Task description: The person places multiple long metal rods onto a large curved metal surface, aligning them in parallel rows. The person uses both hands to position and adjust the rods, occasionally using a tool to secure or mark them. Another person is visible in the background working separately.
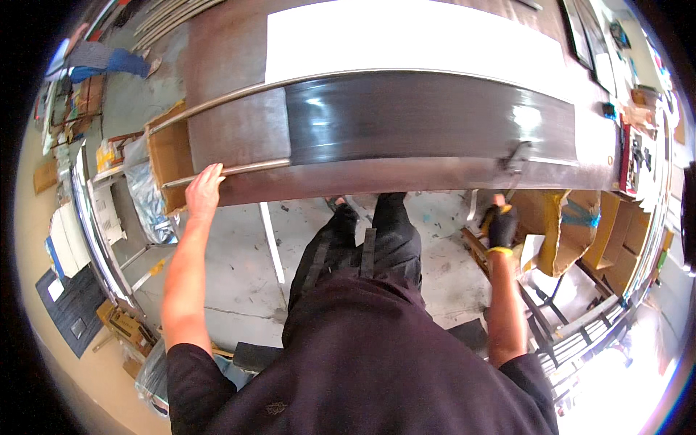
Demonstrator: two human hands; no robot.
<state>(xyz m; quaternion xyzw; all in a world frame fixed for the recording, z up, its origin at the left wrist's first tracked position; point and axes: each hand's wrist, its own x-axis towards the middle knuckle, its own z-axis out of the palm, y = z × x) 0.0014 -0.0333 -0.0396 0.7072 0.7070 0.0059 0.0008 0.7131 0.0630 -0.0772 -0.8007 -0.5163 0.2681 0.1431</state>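
On my feed, the widest lane runs over the black panel (420, 119), between the left hand (204, 190) and the gloved right hand (502, 225). I'd have to clear the long rod (217, 104) along its far edge to reach the white sheet (406, 36). The short rod (257, 167) blocks the near left, under the left fingers. Near right, a dark object (516, 156), too blurred to name, stands in my way. Below the bench, a cardboard box (533, 210) crowds the right forearm's outer side, and a pale strip (272, 243) cuts the floor gap left of the legs (395, 225)
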